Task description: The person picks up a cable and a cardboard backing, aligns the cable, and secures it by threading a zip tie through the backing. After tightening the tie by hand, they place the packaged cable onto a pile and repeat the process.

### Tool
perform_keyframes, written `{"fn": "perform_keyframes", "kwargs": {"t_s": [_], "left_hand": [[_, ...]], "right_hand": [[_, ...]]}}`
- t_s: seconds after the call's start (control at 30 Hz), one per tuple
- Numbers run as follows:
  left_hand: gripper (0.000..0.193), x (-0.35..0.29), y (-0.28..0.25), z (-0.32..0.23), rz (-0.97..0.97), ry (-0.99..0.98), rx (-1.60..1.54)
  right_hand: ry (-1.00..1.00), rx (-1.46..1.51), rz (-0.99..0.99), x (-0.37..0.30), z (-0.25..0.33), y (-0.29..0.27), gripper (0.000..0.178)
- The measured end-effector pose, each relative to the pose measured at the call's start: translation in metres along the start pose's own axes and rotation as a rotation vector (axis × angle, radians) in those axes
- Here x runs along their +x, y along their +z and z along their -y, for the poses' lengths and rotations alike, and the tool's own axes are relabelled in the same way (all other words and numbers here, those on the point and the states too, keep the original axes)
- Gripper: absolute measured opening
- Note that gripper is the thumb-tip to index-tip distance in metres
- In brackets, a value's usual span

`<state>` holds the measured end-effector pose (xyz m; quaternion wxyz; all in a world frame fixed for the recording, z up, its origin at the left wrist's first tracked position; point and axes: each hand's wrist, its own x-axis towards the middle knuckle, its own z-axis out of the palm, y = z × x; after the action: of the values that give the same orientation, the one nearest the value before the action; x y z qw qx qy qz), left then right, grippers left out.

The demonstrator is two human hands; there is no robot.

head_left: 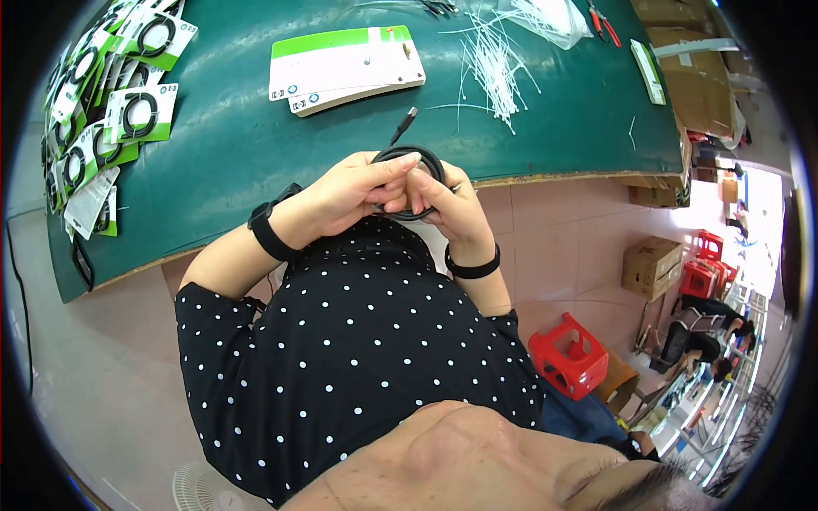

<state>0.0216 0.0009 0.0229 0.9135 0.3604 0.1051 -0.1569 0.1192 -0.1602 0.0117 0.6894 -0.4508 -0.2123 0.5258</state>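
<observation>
A black cable point(430, 159) is wound into a ring just off the table's near edge, with one USB plug point(412, 111) sticking out toward the table. On the ring's left side, my left hand point(354, 189) is closed around the coil, thumb laid along its top. My right hand point(458, 203) grips the coil from the right, its fingertips meeting the left hand's inside the ring. Beyond the hands lies a stack of white and green cards point(341, 68). Loose white cable ties point(498, 77) are heaped to its right.
Packaged black cables on cards point(141, 115) pile up along the left of the green table point(221, 136). A phone-like dark object point(83, 264) lies at the left edge. At the far right are red-handled cutters point(605, 27) and a bag of ties point(558, 21). A red stool point(569, 356) stands right.
</observation>
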Motion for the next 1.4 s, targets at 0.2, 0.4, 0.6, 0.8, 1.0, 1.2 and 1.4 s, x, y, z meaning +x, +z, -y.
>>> {"fn": "perform_keyframes", "kwargs": {"t_s": [0.2,0.4,0.6,0.8,1.0,1.2,1.4], "left_hand": [[0.034,0.003,-0.017,-0.026,-0.354,0.383,0.559],[0.049,0.003,-0.053,-0.042,-0.969,0.770,2.204],[0.036,0.001,-0.065,-0.028,-0.847,0.800,2.283],[0.023,-0.012,-0.045,-0.031,-0.817,1.058,2.214],[0.023,-0.029,-0.010,-0.005,-0.430,1.052,2.049],[0.025,-0.020,-0.002,0.023,-0.215,0.979,1.845],[0.025,-0.013,-0.002,0.033,-0.373,1.041,1.765]], "right_hand": [[-0.255,0.195,-0.070,-0.012,-0.006,-0.027,0.030],[-0.329,0.228,-0.263,-0.019,-0.006,-0.044,0.034],[-0.328,0.160,-0.353,-0.012,-0.004,-0.045,0.034],[-0.383,0.134,-0.455,-0.009,0.001,-0.050,0.032],[-0.533,0.039,-0.503,-0.008,0.026,-0.048,0.030],[-0.332,-0.581,-0.507,0.014,0.017,-0.012,0.028],[-0.335,-0.545,-0.324,0.032,-0.008,0.006,0.028]]}}
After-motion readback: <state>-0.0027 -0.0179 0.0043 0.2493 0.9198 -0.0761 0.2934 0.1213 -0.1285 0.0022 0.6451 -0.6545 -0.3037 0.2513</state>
